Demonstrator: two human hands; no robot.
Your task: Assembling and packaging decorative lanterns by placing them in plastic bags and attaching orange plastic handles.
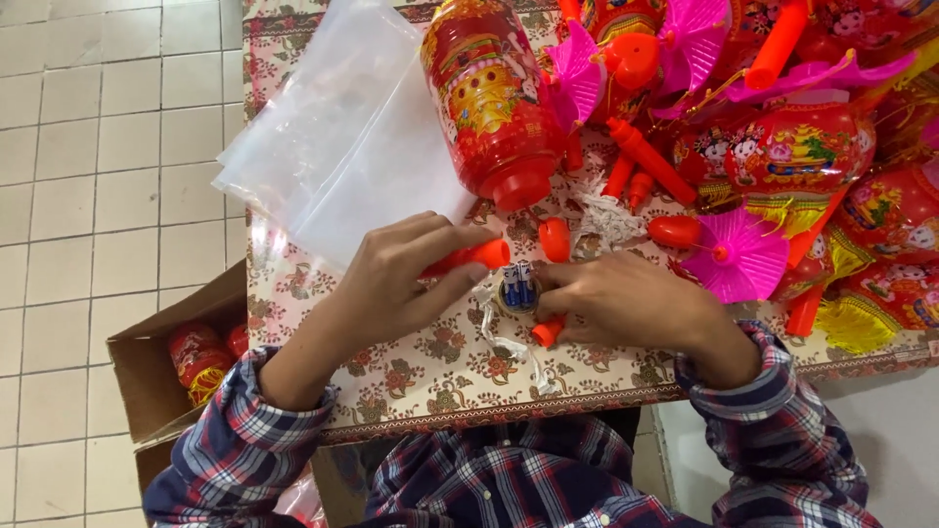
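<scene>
- At counter centre: left hand grip pinching orange tube, tilted.
- Right hand grip pinched on small orange cap, w/ fingertips by battery holder.
- Just beyond: clear plastic bags, red lantern, pink fans.
- Lower left: cardboard box on floor.

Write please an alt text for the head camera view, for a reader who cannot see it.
Seen from above, a person's left hand holds an orange plastic tube while the right hand holds a small battery holder on a floral tablecloth. Red toy lanterns, pink parasols and clear plastic bags lie behind; a cardboard box stands on the tiled floor.
</scene>
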